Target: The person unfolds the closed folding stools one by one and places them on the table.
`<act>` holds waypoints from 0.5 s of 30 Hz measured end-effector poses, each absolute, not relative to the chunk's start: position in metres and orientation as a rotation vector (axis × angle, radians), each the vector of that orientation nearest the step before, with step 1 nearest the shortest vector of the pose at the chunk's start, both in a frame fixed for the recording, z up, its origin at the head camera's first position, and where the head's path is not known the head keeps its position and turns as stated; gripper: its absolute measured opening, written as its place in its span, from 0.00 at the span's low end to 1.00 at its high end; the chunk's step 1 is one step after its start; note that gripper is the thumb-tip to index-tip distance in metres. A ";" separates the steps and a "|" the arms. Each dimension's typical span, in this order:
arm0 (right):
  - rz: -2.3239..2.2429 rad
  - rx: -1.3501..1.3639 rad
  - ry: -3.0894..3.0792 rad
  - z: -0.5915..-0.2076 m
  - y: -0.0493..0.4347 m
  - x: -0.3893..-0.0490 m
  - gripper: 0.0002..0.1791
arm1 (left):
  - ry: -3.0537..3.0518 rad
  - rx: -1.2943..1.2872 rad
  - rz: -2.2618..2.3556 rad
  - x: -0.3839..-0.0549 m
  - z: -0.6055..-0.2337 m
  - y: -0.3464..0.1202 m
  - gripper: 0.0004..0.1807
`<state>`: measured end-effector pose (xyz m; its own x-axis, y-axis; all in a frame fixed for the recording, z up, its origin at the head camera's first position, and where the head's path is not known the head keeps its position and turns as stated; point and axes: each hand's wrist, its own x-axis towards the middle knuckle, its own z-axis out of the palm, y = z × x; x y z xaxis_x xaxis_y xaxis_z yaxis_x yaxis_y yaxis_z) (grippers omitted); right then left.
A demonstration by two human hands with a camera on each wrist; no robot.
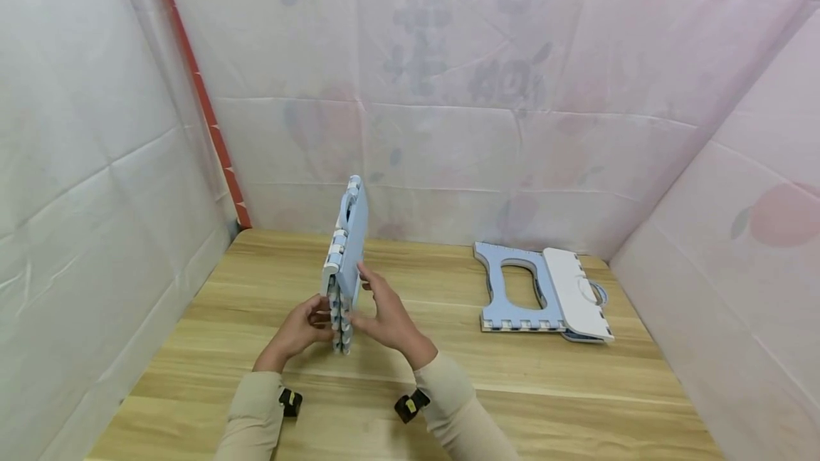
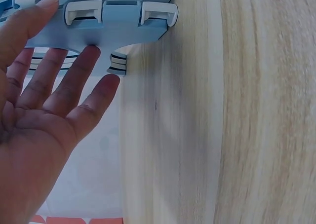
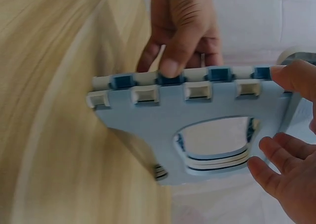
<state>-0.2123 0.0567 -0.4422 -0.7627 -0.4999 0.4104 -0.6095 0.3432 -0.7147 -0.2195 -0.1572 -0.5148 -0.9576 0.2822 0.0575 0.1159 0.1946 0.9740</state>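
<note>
A folded light blue and white folding step stool [image 1: 351,240] stands upright on its edge on the wooden table, with its hinged edge toward me. My left hand [image 1: 299,329] holds its lower left side; in the left wrist view the thumb lies on the hinged edge and the fingertips [image 2: 91,52] touch the leg panel. On the other side, my right hand [image 1: 387,311] holds the stool, its thumb [image 3: 291,78] at the hinged edge and its fingers spread near the cut-out leg panel [image 3: 148,115]. The seat and handle are at the top.
A second folding stool [image 1: 520,287], blue and white, lies flat on the wooden table [image 1: 410,375] at the right, its handle pointing right. Pale sheeting [image 1: 448,148] walls in the table at the back and on both sides. A red strip [image 1: 208,112] runs down the back left corner.
</note>
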 end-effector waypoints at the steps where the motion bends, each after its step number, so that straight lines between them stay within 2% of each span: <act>1: 1.411 1.018 -2.494 -0.445 0.057 -0.212 0.46 | 2.320 0.389 1.868 -0.219 -0.515 -0.157 0.32; 15: 1.469 0.941 -2.602 -0.482 0.062 -0.219 0.41 | 2.294 0.393 1.864 -0.219 -0.513 -0.161 0.32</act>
<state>-0.2189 0.0621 -0.4822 -0.8193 -0.4948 0.2895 -0.5036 0.3797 -0.7760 -0.2190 -0.1614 -0.5126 -0.9527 0.3010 0.0416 0.1023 0.1888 0.9767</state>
